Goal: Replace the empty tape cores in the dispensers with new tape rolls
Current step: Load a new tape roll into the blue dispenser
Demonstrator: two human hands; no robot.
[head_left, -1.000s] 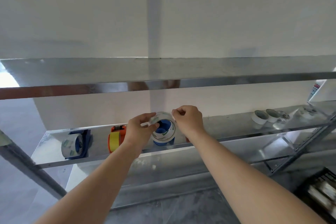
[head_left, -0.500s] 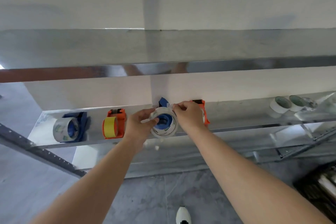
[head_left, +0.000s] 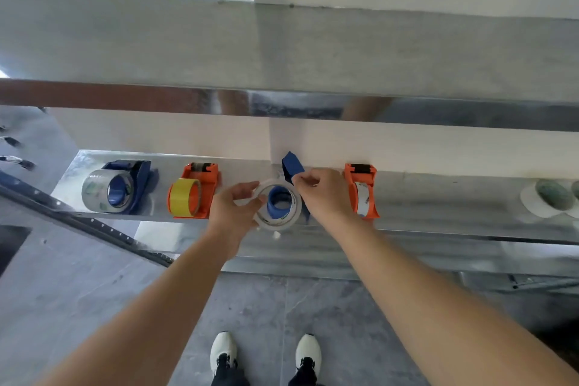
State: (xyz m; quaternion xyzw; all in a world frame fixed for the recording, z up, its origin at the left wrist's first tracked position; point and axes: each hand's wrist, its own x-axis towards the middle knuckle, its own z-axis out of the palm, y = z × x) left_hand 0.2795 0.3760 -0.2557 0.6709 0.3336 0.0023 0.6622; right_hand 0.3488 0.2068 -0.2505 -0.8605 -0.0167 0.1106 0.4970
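A clear tape roll [head_left: 293,208] sits on the hub of a blue dispenser [head_left: 292,165] in the middle of the metal shelf [head_left: 438,207]. My left hand [head_left: 233,208] holds the roll's left rim with its fingertips. My right hand [head_left: 324,196] pinches something at the roll's upper right, by the dispenser's blue head. Left of them stand an orange dispenser with a yellow roll [head_left: 188,194] and a blue dispenser with a clear roll [head_left: 114,189]. To the right stands an orange dispenser [head_left: 363,191] with a thin white core.
Loose white tape rolls [head_left: 546,199] lie at the shelf's far right. A higher metal shelf [head_left: 282,50] overhangs above. A slanted perforated rack brace [head_left: 94,226] runs at the left. My two white shoes [head_left: 266,354] stand on the grey tiled floor.
The view has tilted downward, bringing the floor and shoes into sight. Both hands stay on the clear roll and blue dispenser, sitting slightly lower against the shelf.
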